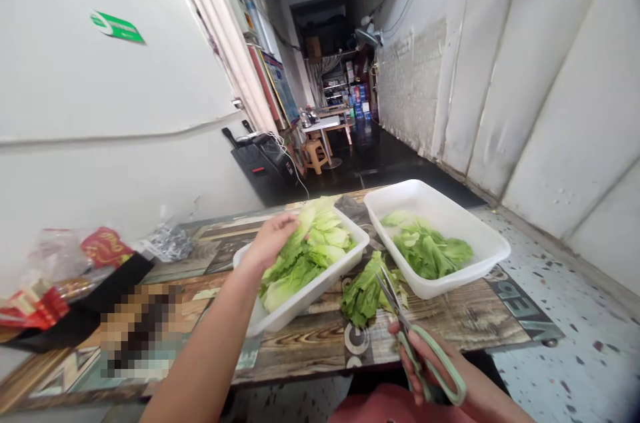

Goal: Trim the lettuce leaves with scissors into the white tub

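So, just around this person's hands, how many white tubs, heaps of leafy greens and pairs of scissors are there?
White tubs: 2
Heaps of leafy greens: 3 (one in each tub, one on the table)
Pairs of scissors: 1
Total: 6

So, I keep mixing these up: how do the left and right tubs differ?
The left tub is piled with lettuce; the right tub holds a smaller heap, with bare bottom showing. The left hand is at the left tub's lettuce; no hand is in the right tub. Both are white, on the table.
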Motion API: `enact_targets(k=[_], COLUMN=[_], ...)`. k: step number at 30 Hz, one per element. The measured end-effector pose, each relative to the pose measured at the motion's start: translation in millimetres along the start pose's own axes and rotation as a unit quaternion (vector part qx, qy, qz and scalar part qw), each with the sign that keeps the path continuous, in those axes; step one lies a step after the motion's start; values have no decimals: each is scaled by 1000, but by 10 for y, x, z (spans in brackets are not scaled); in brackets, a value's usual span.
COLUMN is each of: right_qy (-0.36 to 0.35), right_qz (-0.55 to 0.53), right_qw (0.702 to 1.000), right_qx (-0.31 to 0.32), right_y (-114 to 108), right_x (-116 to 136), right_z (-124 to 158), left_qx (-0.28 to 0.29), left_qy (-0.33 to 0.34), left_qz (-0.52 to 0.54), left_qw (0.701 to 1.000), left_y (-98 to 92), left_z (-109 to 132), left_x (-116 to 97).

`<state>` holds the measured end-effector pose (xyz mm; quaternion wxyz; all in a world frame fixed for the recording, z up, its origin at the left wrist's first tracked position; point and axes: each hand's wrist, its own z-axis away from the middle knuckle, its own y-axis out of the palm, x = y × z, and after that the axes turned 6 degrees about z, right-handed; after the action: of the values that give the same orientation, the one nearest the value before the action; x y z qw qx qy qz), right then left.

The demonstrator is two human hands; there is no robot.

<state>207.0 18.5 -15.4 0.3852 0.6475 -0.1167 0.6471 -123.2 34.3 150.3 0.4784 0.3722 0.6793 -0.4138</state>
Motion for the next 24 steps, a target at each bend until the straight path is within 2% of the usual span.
enact_targets(k=[3,6,8,9,12,14,19,24], right_qy=[-19,-32,-40,-43,-41,-48,-50,-33], right_qz=[56,120,156,173,211,233,246,234], right_qw=[998,992,987,984,976,971,968,972], right_qx=[11,17,14,9,-8,-9,-14,-19], right_y=[14,24,25,24,7,-13,-57,-59], right_x=[79,155,201,222,273,289,262,224], right_z=[35,115,179,210,278,294,239,144], left_qx=[98,197,218,208,145,125,164,167], left_qy=[-90,-180,-212,-211,-150,-122,-129,-129], left_qz=[73,118,128,122,65,27,-2,-31], left_qw=[988,956,944,947,976,984,978,977], left_y=[495,860,1016,1075,1196,1247,1311,1342], left_z=[367,621,688,696,675,663,675,647], left_x=[-22,61,157,208,326,357,365,421])
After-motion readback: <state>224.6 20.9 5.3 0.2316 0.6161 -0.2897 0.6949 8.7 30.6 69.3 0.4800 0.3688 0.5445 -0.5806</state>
